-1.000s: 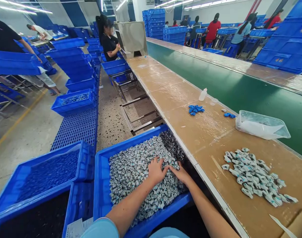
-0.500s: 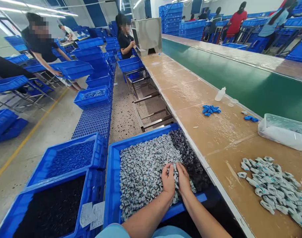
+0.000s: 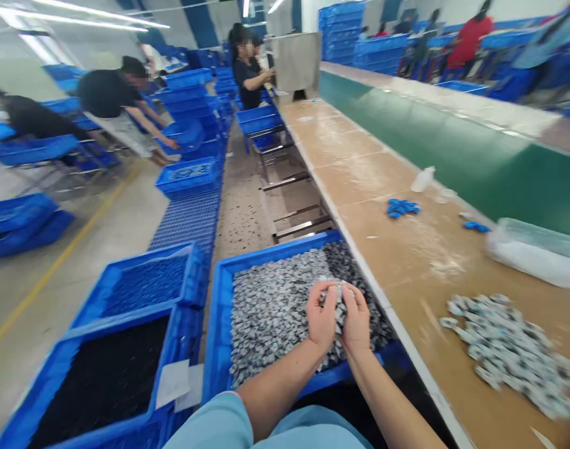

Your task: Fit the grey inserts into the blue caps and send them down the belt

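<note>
My left hand and my right hand are cupped together around a heap of small grey parts, with light blue bits showing on some. Both hands are over a blue crate filled with the same grey parts. Darker parts lie in shadow along the crate's right side. On the brown tabletop to the right is a loose pile of the grey parts. What exactly the parts are, I cannot tell.
Left stand crates of blue pieces and black pieces, with paper slips. On the table are blue pieces, a white bottle and a clear plastic container. A person bends over stacked crates.
My hands have closed around a scoop of grey parts and risen from the heap. The view has shifted slightly left. The person at left has bent down, lowering a blue crate.
</note>
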The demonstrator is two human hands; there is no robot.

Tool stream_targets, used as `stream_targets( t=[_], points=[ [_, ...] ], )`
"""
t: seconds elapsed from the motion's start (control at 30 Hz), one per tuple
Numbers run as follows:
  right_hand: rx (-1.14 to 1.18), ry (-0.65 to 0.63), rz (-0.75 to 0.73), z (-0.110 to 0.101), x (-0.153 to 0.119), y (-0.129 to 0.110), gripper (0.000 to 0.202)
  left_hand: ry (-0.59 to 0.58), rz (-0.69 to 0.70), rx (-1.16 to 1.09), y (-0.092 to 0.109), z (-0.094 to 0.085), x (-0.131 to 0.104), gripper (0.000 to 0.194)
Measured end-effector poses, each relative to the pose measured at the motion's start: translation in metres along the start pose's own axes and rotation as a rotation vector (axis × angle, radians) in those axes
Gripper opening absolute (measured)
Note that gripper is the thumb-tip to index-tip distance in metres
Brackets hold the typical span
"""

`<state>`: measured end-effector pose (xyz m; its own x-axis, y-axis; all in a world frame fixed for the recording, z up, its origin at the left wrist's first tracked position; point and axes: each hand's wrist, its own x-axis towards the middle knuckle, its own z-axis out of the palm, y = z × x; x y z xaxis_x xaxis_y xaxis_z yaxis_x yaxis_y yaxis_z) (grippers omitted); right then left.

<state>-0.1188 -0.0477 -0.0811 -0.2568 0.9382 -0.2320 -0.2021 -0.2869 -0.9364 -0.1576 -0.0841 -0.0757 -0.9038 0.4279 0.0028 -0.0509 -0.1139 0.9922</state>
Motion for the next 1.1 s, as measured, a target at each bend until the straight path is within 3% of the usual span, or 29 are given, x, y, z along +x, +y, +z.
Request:
stream_targets(
  t=[0.1, 0.27, 0.4, 0.53, 0.73, 0.9, 1.1],
  points=[
    [-0.004, 0.046, -0.145, -0.014, 0.009, -0.029, 0.027, -0.080, 0.059, -0.043, 0.016, 0.028, -0.002, 0.021],
    [-0.028, 0.240, -0.362, -0.062, 0.034, -0.071, 0.028, -0.315, 0.079, -0.171, 0.030, 0.100, -0.018, 0.020],
    [-0.060, 0.422, -0.481, -0.115, 0.047, -0.093, 0.029, -0.489, 0.070, -0.221, 0.028, 0.155, -0.046, 0.020],
    [-0.156, 0.555, -0.583, -0.154, 0.054, -0.106, 0.026, -0.587, 0.058, -0.237, 0.016, 0.193, -0.066, 0.022],
    [-0.283, 0.702, -0.656, -0.176, 0.061, -0.112, 0.022, -0.655, 0.301, 0.000, 0.007, 0.222, -0.071, 0.024],
    [-0.293, 0.783, -0.641, -0.191, 0.069, -0.112, 0.021, -0.733, 0.410, 0.118, 0.008, 0.240, -0.069, 0.017],
    [-0.254, 0.751, -0.602, -0.211, 0.067, -0.114, 0.017, -0.855, 0.502, 0.290, 0.006, 0.256, -0.072, 0.010]
  ],
)
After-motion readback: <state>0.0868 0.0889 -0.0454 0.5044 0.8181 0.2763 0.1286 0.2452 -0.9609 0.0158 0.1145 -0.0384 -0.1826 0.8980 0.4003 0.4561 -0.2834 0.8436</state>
